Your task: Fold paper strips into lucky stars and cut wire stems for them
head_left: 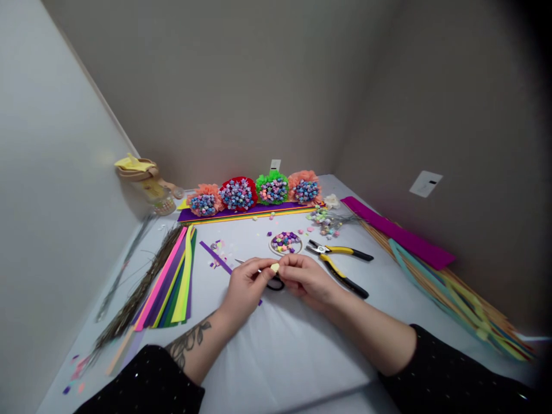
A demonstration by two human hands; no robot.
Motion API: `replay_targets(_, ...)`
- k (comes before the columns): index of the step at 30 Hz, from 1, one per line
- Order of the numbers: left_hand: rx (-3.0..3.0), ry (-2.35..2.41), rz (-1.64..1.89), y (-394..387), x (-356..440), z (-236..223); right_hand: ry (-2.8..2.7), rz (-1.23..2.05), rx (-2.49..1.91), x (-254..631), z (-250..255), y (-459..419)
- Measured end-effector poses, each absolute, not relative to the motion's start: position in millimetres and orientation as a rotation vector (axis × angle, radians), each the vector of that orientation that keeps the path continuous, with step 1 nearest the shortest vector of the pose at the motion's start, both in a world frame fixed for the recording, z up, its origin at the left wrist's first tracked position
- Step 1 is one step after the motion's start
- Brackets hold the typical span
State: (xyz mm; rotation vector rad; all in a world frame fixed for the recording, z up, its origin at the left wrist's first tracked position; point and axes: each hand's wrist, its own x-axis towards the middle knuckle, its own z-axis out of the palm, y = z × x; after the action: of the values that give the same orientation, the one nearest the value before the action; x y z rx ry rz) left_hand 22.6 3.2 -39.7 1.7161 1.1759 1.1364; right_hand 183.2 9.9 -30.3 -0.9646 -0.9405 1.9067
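Note:
Both hands meet over the middle of the white table (276, 356). My left hand (246, 287) and my right hand (307, 279) pinch a small pale yellow folded paper piece (275, 267) between their fingertips. Under the hands lie scissors (271, 280) with black handles, partly hidden. A purple paper strip (215, 257) lies just left of the hands. Behind them sits a small round dish (285, 242) filled with tiny coloured paper stars.
Yellow-handled pliers (340, 261) lie right of the hands. Coloured paper strips (172, 282) and thin wire stems (138, 293) lie at left. Paper star bouquets (254, 192) line the back wall. A magenta paper sheet (397, 233) and long sticks (457, 293) fill the right side.

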Motion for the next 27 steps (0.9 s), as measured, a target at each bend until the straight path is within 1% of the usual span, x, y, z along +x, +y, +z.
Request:
replay_targets(10, 1.832, 1.162, 1.166, 2, 23, -41, -0.987, 1.804, -1.059, 177, -35, 9)
replay_targets(18, 1.577, 1.147, 1.092, 4, 21, -43, -0.877, 1.957, -0.868, 187, -33, 12)
replay_targets(27, 1.630, 1.113, 1.073, 4, 21, -39, -0.834, 2.050, -0.864, 188, -33, 12)
